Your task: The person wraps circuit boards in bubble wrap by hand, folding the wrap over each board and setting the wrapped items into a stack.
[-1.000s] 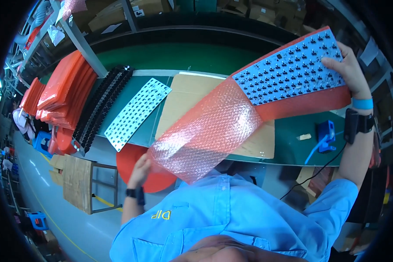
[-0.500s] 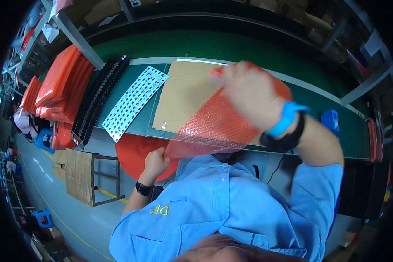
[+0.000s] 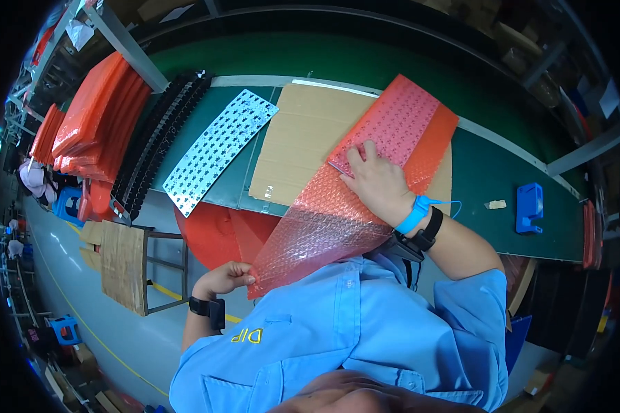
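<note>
A sheet of red bubble wrap (image 3: 334,217) lies slantwise over a flat piece of cardboard (image 3: 293,141), its near end hanging past the table edge toward me. At its far part, a patterned rectangular board (image 3: 405,113) shows pink, apparently seen through the red film. My right hand (image 3: 382,186) rests on the wrap at that board's near end, fingers spread. Down at the near left corner, my left hand (image 3: 227,277) pinches the bubble wrap between thumb and fingers. A white perforated-looking board (image 3: 220,151) with dark marks lies left of the cardboard.
Black slotted strips (image 3: 162,141) stand along the table's left, beside stacked red bubble-wrap packs (image 3: 100,120). To the right are a blue holder (image 3: 529,206) and a small pale scrap (image 3: 496,204). A red roll (image 3: 213,234) sits below the table edge, near a wooden stool (image 3: 124,265).
My right hand has come down from its raised, blurred position onto the wrap, which now lies flatter and shows the board. My left hand has pulled its corner nearer to me.
</note>
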A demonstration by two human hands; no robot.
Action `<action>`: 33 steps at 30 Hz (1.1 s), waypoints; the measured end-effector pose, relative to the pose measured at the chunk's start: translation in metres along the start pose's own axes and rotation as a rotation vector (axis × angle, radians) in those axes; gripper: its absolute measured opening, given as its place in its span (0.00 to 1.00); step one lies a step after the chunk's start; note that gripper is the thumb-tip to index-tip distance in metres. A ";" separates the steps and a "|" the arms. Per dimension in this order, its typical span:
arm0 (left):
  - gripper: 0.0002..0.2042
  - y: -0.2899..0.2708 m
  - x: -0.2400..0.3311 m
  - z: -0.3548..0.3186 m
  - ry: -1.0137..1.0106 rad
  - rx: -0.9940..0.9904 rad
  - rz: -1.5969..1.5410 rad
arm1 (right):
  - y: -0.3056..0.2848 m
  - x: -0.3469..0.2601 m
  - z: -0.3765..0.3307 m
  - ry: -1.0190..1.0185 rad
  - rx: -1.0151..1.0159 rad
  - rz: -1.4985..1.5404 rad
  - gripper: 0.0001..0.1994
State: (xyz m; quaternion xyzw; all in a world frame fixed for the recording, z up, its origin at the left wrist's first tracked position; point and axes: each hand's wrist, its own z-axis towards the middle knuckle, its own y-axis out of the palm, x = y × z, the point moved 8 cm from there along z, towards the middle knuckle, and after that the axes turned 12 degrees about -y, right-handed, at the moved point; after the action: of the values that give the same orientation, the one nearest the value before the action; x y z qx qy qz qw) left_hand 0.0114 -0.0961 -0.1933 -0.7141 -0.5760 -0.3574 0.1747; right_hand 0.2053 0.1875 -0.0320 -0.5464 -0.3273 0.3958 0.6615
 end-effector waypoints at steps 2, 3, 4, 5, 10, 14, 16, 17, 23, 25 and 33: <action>0.07 0.001 0.003 0.000 -0.019 0.023 0.028 | 0.001 0.001 0.002 -0.009 -0.025 0.021 0.22; 0.07 0.002 0.006 0.000 -0.033 0.042 0.061 | 0.003 0.002 0.003 -0.013 -0.047 0.035 0.22; 0.08 0.001 0.011 0.001 -0.045 0.063 0.095 | 0.004 0.004 0.004 -0.020 -0.067 0.047 0.22; 0.08 -0.001 0.027 -0.003 -0.047 0.082 0.086 | 0.005 0.005 0.007 -0.039 -0.061 0.055 0.22; 0.10 -0.069 0.143 -0.060 0.280 0.933 0.357 | 0.008 -0.002 0.003 -0.059 0.015 0.038 0.22; 0.23 -0.094 0.219 -0.090 0.660 1.374 0.834 | 0.003 0.000 0.001 -0.058 0.047 0.046 0.22; 0.34 -0.134 0.190 -0.066 0.310 1.375 1.032 | 0.002 0.001 0.000 -0.048 0.045 0.078 0.23; 0.39 -0.145 0.186 -0.056 0.137 1.355 1.131 | 0.001 0.002 -0.001 -0.037 0.057 0.074 0.23; 0.46 -0.114 0.218 -0.066 0.284 1.244 0.877 | -0.010 0.012 -0.012 -0.012 0.109 0.285 0.25; 0.45 -0.092 0.233 -0.071 0.351 1.309 0.794 | -0.019 0.032 -0.006 0.015 0.111 0.375 0.26; 0.49 0.047 0.312 -0.009 0.840 1.069 0.856 | -0.079 0.130 0.016 0.281 0.413 1.699 0.17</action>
State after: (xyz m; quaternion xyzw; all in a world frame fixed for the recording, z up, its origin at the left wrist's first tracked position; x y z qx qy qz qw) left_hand 0.0785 0.1026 0.0429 -0.4987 -0.2316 -0.1743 0.8169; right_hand 0.2658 0.3028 0.0488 -0.5183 0.3515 0.7338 0.2635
